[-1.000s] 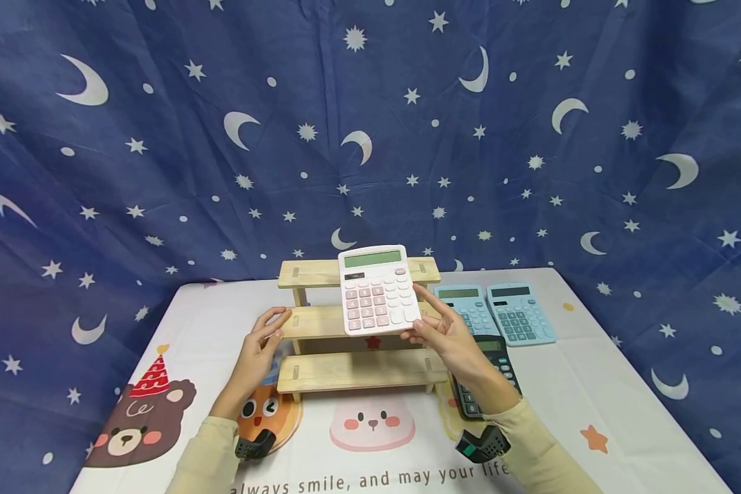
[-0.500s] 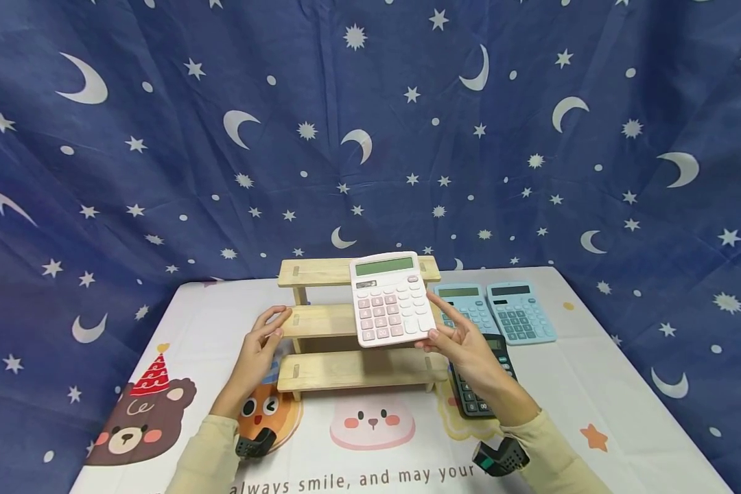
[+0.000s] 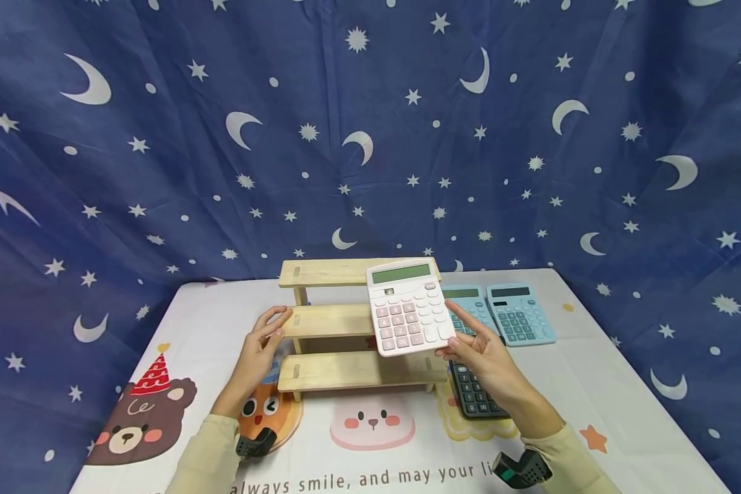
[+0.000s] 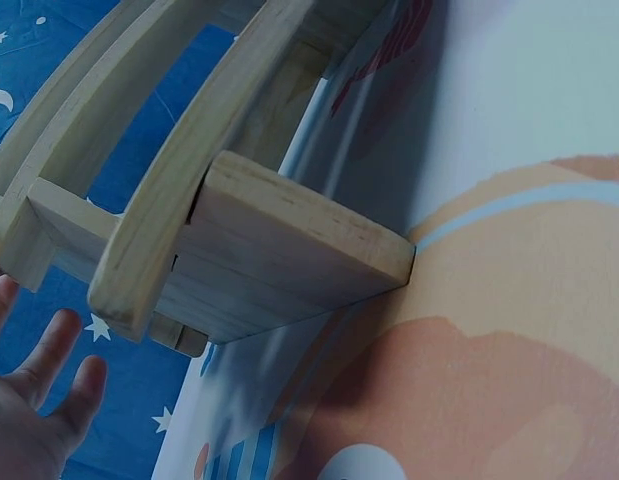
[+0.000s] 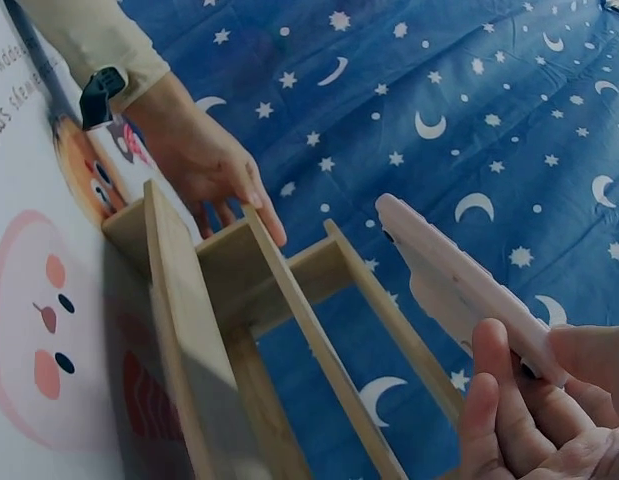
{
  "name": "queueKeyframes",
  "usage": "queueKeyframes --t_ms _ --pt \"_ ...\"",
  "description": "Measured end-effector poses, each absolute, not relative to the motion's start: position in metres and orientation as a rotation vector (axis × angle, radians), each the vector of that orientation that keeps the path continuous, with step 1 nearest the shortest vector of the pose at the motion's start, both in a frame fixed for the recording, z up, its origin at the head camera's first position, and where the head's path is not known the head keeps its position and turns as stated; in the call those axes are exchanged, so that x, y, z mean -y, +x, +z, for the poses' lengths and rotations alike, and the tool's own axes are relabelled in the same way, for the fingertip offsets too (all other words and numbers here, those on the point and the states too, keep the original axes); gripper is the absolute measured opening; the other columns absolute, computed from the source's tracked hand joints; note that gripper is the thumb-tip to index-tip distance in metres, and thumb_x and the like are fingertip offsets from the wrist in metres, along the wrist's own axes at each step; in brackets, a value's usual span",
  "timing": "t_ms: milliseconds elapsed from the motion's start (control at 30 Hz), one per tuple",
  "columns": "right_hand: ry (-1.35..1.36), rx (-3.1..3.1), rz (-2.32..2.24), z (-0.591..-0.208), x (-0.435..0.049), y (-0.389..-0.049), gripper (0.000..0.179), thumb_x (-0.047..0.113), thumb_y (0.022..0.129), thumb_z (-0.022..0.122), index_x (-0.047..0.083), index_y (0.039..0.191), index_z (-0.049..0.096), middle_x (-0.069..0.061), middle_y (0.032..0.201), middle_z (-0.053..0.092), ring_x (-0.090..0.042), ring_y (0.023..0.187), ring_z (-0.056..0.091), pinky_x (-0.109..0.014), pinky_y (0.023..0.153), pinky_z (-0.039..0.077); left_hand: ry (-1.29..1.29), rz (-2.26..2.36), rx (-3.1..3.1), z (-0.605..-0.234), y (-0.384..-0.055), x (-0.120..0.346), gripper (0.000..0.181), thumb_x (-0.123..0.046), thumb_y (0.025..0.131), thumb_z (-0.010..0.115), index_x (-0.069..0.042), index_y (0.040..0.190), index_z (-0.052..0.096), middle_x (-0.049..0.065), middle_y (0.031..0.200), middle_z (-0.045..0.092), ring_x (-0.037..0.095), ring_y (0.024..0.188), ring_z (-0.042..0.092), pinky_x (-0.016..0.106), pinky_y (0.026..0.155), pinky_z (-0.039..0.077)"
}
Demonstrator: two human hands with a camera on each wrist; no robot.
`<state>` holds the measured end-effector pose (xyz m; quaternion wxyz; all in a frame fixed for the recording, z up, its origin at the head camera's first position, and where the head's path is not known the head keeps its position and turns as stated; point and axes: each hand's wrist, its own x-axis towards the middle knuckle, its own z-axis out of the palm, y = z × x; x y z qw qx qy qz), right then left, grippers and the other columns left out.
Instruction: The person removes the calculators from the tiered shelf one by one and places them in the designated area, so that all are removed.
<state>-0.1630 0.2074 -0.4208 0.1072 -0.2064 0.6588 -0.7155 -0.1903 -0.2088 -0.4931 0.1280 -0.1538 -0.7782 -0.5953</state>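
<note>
My right hand (image 3: 490, 363) pinches a white-and-pink calculator (image 3: 410, 309) by its lower right corner, the thumb on its front. The calculator is held up before the right part of a three-tier wooden rack (image 3: 327, 322), its keys and display facing me. In the right wrist view the calculator (image 5: 459, 280) shows edge-on, apart from the shelves. At the rack's left side, my left hand (image 3: 253, 360) touches the end of the middle shelf with extended fingers. Those fingers (image 4: 51, 350) also appear beside the rack (image 4: 289, 230) in the left wrist view.
Two light blue calculators (image 3: 519, 315) lie on the table right of the rack. A black calculator (image 3: 478, 394) lies nearer me, partly hidden by my right hand. The white tablecloth (image 3: 593, 384) has cartoon prints. A starry blue curtain (image 3: 407, 137) hangs behind.
The pink calculator has moved right and slightly down with my right hand, from the rack's middle toward its right end. My left hand stays at the shelf.
</note>
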Motion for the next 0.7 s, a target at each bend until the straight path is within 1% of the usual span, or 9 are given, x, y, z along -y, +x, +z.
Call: queueKeyframes --t_ms 267,367,567,700 --pt "-0.601 -1.927 -2.119 -0.427 -0.219 -0.158 0.072 0.003 0.104 0.05 0.005 0.163 0.009 0.002 0.111 0.076 -0.009 0.096 0.073 -0.024 0.088 0.057 -0.423 -1.722 2.298 -0.495 -0.188 0.21 0.041 -0.011 0.109 0.043 0.004 0.147 0.048 0.019 0.157 0.036 0.043 0.147 0.03 0.002 0.099 0.031" --pt "-0.6 -1.931 -2.127 -0.429 -0.224 -0.156 0.072 0.001 0.104 0.049 0.004 0.163 0.007 0.002 0.112 0.076 -0.009 0.097 0.073 -0.025 0.089 0.057 -0.42 -1.726 2.304 -0.494 -0.188 0.21 0.041 -0.012 0.109 0.043 0.003 0.147 0.048 0.018 0.157 0.036 0.043 0.148 0.029 0.002 0.1 0.031" --pt "-0.6 -1.96 -2.133 -0.43 -0.231 -0.155 0.07 0.001 0.105 0.048 0.003 0.163 0.007 0.002 0.117 0.075 -0.008 0.098 0.073 -0.025 0.09 0.057 -0.417 -1.727 2.289 -0.493 -0.189 0.209 0.041 -0.011 0.109 0.043 0.004 0.147 0.049 0.019 0.157 0.037 0.043 0.148 0.031 0.003 0.099 0.032" --pt "-0.6 -1.974 -2.131 -0.429 -0.236 -0.153 0.07 0.002 0.105 0.048 0.004 0.163 0.008 0.002 0.114 0.075 -0.008 0.097 0.073 -0.024 0.09 0.057 -0.427 -1.732 2.284 -0.493 -0.189 0.209 0.041 -0.011 0.109 0.043 0.004 0.147 0.048 0.019 0.157 0.037 0.043 0.148 0.03 0.002 0.1 0.032"
